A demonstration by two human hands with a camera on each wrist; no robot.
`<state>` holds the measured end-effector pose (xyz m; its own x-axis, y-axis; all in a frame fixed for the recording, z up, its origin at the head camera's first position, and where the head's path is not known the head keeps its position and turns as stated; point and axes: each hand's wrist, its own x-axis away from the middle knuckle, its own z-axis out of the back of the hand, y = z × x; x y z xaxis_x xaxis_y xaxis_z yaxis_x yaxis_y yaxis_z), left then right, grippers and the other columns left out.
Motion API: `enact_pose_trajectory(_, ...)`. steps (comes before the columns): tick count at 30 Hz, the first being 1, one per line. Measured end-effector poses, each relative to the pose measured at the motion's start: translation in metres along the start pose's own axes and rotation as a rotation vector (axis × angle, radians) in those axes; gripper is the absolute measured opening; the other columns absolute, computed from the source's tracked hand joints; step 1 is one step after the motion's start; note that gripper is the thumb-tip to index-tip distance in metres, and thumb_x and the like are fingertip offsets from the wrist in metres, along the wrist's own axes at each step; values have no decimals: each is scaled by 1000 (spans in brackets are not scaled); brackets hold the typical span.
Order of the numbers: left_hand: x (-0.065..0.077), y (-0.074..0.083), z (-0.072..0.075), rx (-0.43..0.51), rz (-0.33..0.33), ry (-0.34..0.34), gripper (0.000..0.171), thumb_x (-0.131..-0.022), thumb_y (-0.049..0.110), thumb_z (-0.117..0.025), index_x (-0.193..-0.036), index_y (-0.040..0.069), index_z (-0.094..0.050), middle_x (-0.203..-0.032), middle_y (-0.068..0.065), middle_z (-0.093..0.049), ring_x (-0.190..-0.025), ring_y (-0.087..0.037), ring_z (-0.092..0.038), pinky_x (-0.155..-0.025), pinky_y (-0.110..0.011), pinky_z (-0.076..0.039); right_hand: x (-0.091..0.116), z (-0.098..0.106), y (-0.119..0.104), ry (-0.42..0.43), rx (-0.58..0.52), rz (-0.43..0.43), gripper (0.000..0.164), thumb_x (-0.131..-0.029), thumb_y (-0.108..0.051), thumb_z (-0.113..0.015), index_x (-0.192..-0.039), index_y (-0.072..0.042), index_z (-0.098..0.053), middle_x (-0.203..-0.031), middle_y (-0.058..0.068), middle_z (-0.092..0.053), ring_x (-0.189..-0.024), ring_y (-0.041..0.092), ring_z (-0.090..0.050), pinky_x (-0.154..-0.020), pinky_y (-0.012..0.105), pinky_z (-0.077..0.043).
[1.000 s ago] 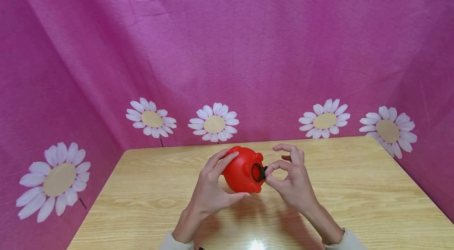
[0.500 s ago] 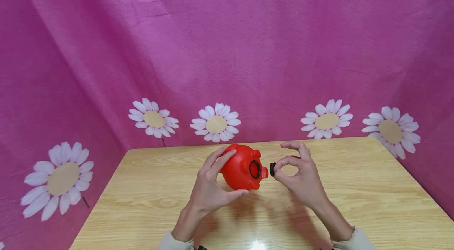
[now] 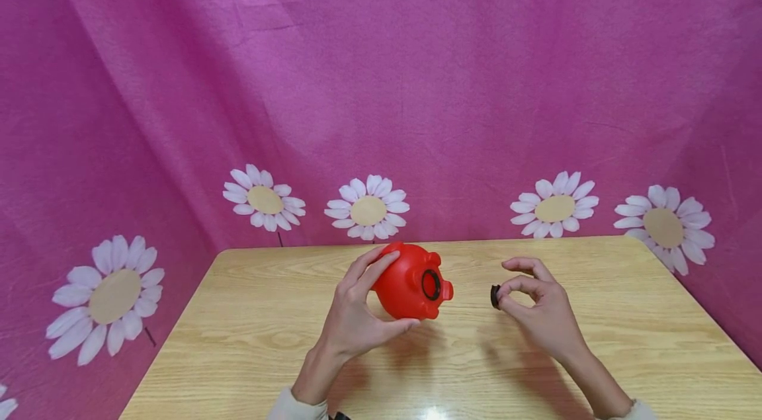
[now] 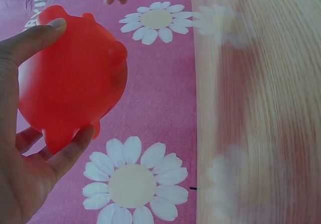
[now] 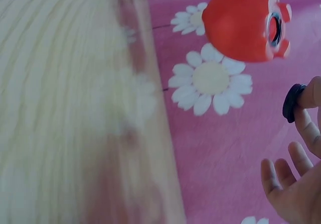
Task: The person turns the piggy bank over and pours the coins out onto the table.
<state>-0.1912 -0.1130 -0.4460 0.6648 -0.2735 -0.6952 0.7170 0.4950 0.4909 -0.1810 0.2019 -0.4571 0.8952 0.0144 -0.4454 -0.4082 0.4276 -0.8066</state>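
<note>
In the head view my left hand [image 3: 351, 321] grips a red piggy bank [image 3: 400, 284] around its rounded body, thumb along the near side and fingers over the far side. The bank is tipped on its side in the air, its feet and a black-ringed round hole [image 3: 431, 284] facing right. My right hand [image 3: 544, 314] pinches a small black plug [image 3: 495, 296] between thumb and index finger, a short gap to the right of the bank. The right wrist view shows the plug [image 5: 292, 103] apart from the ringed hole [image 5: 274, 29], with the other fingers spread loosely.
A light wood-grain table [image 3: 268, 340] lies beneath both hands, glossy enough to reflect them. Behind it and at the sides hangs a magenta cloth [image 3: 417, 89] printed with white daisies [image 3: 368, 210].
My right hand has pulled the black plug out of the piggy bank's hole and moved right with it. The left hand keeps its grip on the bank, nearly still.
</note>
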Motion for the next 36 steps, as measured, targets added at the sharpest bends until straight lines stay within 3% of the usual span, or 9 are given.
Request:
enact_pose_trajectory(8, 0, 1, 0, 11, 17, -8, 96, -65, 28, -103, -151, 20, -61, -156, -9, -57, -140, -29, -60, -97, -41, -65, 3, 15, 25, -22, -13, -28, 13, -90, 5, -77, -86, -7, -77, -121, -16, -61, -99, -2, -68, -94, 5, -51)
enact_pose_trajectory(19, 0, -2, -2, 19, -2, -7, 95, -66, 26, -103, -151, 18, -61, -155, -11, -57, -140, -30, -59, -95, -39, -66, 10, 28, 51, -33, 38, -132, 10, -96, -3, -74, -86, -5, -76, -121, -20, -58, -99, -7, -65, -86, 7, -53)
enact_pose_trajectory(26, 0, 0, -1, 33, 21, -18, 94, -67, 25, -102, -151, 19, -61, -155, -10, -57, -139, -29, -59, -94, -38, -66, 15, 30, 64, -27, 63, -129, 12, -95, -3, -76, -84, -7, -76, -119, -24, -58, -103, -11, -63, -87, 5, -53)
enact_pose_trajectory(36, 0, 1, 1, 28, 15, -9, 94, -66, 23, -102, -151, 18, -61, -154, -12, -57, -138, -31, -60, -94, -38, -67, 16, 35, 81, -123, 30, -159, 8, -95, -1, -77, -87, -2, -75, -117, -24, -59, -101, -13, -62, -82, 8, -56)
